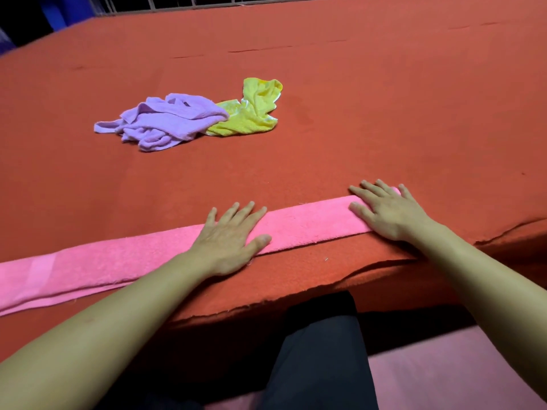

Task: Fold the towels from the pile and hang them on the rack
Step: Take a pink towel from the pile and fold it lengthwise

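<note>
Pink towel [154, 255], folded into a long narrow strip, lies along the near edge of the red felt-covered table [384, 113], with the left hand [228, 241] pressing flat on its middle and the right hand [384, 211] flat on its right end, fingers of both spread and straight. Farther back, well apart from the strip, a crumpled purple towel [165, 121] lies touching a crumpled yellow towel [251, 113]. At the far edge runs a pale metal rack [192, 1].

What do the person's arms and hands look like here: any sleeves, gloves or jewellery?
Both forearms are bare up to the frame edge, with no sleeves in view. The left hand and right hand wear no gloves, and no rings, watch or bracelets show. Nails look short and unpainted. Below the table edge, dark clothing shows on the person's body.
</note>
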